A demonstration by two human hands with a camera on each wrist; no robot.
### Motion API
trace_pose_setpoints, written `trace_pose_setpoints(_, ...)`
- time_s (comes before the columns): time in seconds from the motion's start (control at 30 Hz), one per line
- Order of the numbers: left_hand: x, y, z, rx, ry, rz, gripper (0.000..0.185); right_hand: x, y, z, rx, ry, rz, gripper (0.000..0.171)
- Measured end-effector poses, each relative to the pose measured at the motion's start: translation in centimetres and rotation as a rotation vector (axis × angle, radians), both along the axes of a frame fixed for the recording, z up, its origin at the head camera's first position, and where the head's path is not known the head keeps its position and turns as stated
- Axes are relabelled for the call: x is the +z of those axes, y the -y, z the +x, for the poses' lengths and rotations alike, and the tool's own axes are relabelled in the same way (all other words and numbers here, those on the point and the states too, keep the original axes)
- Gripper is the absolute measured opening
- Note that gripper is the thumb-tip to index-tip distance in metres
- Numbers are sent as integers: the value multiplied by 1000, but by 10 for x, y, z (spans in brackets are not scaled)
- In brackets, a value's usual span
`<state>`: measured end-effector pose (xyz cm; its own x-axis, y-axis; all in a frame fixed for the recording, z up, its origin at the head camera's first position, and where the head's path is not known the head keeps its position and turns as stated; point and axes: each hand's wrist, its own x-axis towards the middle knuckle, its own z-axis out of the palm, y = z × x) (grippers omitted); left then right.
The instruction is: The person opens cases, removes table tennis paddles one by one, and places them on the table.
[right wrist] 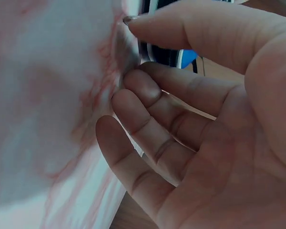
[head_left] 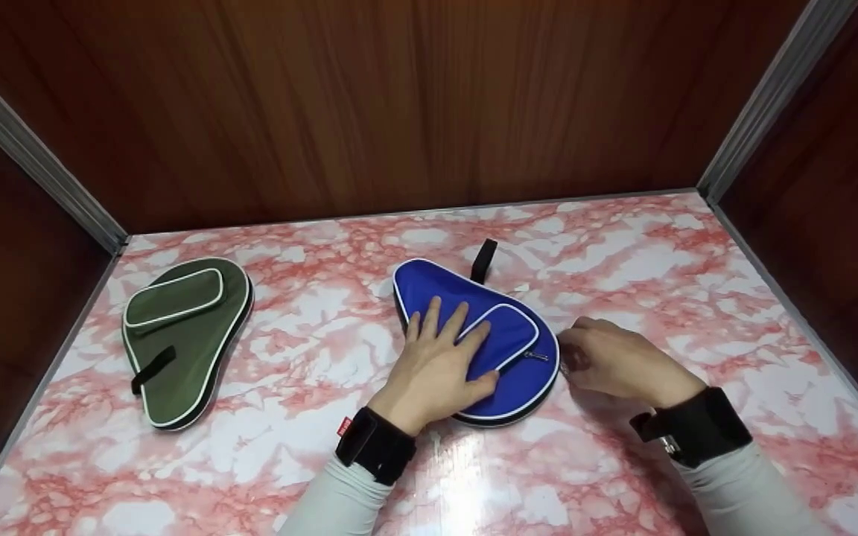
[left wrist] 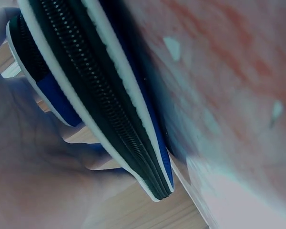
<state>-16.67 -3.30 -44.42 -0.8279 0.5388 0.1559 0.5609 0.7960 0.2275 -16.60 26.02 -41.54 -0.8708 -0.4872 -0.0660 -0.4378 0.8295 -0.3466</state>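
Note:
A blue paddle-shaped zip case (head_left: 436,286) with white piping lies flat in the middle of the marble table. My left hand (head_left: 440,357) presses on it with straight, spread fingers over its front pocket. In the left wrist view the case's black zip edge (left wrist: 109,105) runs just above my palm (left wrist: 33,167). My right hand (head_left: 569,361) sits at the case's right rim with curled fingers. In the right wrist view my thumb and forefinger (right wrist: 126,55) pinch a small grey zip pull beside the case's edge (right wrist: 186,57).
A green case (head_left: 183,327) of the same shape lies at the table's left, black strap toward me. The blue case's black strap (head_left: 483,260) points to the back. Wooden walls (head_left: 399,112) close the pink-and-white marble table (head_left: 660,253) on three sides.

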Motion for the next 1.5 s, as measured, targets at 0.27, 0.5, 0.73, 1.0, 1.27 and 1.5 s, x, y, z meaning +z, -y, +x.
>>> trace_pose_setpoints(0.27, -2, 1, -2, 10, 9, -7, 72, -8, 6, 4, -50, -83, -23, 22)
trace_pose_setpoints(0.5, -1, 2, -3, 10, 13, -4, 72, -16, 12, 4, -115, -166, -34, 6)
trace_pose_setpoints(0.73, 1, 5, -6, 18, 26, -5, 73, -17, 17, 4, -120, -171, -28, 14)
trace_pose_setpoints(1.0, -1, 7, -7, 18, 22, 2, 73, -23, 18, 5, -82, -185, -5, 20)
trace_pose_setpoints(1.27, -1, 10, -10, 43, 17, -3, 73, -34, 19, 6, -19, -296, 7, 19)
trace_pose_setpoints(1.5, -1, 11, -11, 49, 30, 0, 74, -35, 22, 6, -23, -312, 18, 24)
